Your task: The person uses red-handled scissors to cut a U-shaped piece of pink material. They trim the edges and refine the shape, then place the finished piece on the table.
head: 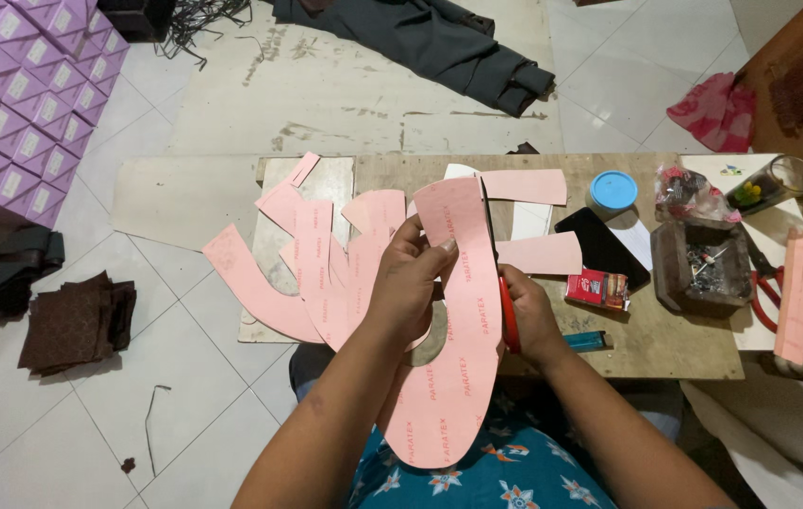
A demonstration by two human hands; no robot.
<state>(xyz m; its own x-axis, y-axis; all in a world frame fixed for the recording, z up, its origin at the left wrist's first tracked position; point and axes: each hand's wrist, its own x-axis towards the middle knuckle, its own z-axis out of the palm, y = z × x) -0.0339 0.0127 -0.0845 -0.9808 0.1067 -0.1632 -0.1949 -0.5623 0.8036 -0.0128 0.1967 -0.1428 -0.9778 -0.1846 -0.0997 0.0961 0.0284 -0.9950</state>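
- The left hand is closed on a large pink sole-shaped sheet, fingers and thumb pinching its left edge near the top, and holds it up above the person's lap at the near edge of the table.
- The right hand is closed around the red handles of a pair of scissors, whose dark blades run up along the right edge of the sheet, touching it.
- The sheet's outline already looks rounded at the toe and heel ends, so the trimming seems well along; whether the right edge is fully cut cannot be told, since the blades and hand cover part of it.
- Several curved pink cut pieces lie fanned on the table just left of the hands, which suggests a good share of the cutting is done.
- Rectangular pink strips lie beyond the scissors, and a pink stack sits at the far right beside a second pair of red scissors; these look uncut, so more material appears to remain.
- A dark phone, a blue lid and a brown box of small parts sit to the right, apart from the work.
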